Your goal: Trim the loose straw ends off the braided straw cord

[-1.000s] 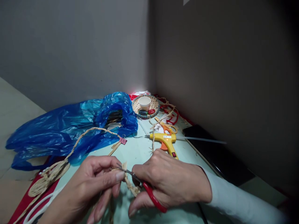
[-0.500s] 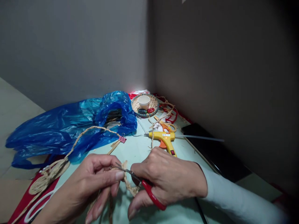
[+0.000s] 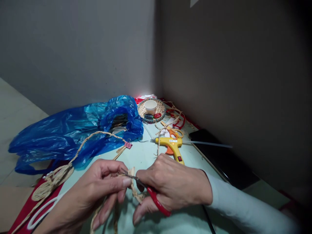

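Observation:
My left hand [image 3: 104, 185] pinches a strand of pale braided straw cord [image 3: 135, 191] between thumb and forefinger, and more cord hangs below its fingers. In my right hand [image 3: 168, 182] is a pair of red-handled scissors [image 3: 156, 200]. The scissors' blades lie across the cord at my left fingertips; whether they are fully closed is hard to make out. A short frayed end of cord stands up just beyond the blades. Part of the scissors' handle is hidden by my right hand.
Beyond my hands lie a yellow glue gun [image 3: 170, 142], orange scissors [image 3: 176, 132] and a pink binder clip [image 3: 128, 145]. A blue plastic bag [image 3: 73, 130] and a cord bundle [image 3: 52, 182] are left, a dark tablet-like slab [image 3: 224, 159] right. A woven basket [image 3: 161, 105] holds a white cup [image 3: 150, 106].
Very little differs. The scissors and my right hand have shifted slightly left, and the view has moved a touch. Both hands keep their hold.

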`<action>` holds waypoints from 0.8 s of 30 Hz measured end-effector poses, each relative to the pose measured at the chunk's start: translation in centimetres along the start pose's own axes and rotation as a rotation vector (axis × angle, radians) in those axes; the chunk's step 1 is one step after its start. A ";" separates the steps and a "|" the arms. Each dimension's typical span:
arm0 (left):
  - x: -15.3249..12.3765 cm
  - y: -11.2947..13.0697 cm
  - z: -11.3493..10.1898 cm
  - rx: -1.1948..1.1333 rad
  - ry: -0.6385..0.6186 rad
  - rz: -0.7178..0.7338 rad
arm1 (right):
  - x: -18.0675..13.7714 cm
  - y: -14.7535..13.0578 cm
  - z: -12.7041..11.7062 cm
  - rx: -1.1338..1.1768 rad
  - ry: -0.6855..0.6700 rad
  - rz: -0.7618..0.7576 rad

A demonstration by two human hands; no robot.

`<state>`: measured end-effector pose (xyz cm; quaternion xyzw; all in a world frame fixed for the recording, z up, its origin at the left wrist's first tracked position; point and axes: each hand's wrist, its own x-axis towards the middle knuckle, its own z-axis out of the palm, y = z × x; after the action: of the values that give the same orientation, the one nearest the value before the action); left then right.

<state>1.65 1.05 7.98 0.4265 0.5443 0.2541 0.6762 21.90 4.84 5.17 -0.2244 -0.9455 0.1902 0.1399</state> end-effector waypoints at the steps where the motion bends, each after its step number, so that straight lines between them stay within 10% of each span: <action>1: 0.0 0.0 -0.1 0.010 0.018 0.000 | 0.0 0.0 -0.1 -0.001 -0.003 0.002; 12: -0.4 0.9 -0.5 0.114 0.208 0.168 | 0.3 1.5 0.0 0.385 0.144 -0.058; 24: -1.6 0.3 0.9 0.076 0.533 0.362 | 0.8 2.6 1.3 0.143 0.296 -0.014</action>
<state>2.13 -0.38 9.14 0.4597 0.6266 0.4528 0.4372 21.72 6.94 3.04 -0.2328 -0.9001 0.2212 0.2945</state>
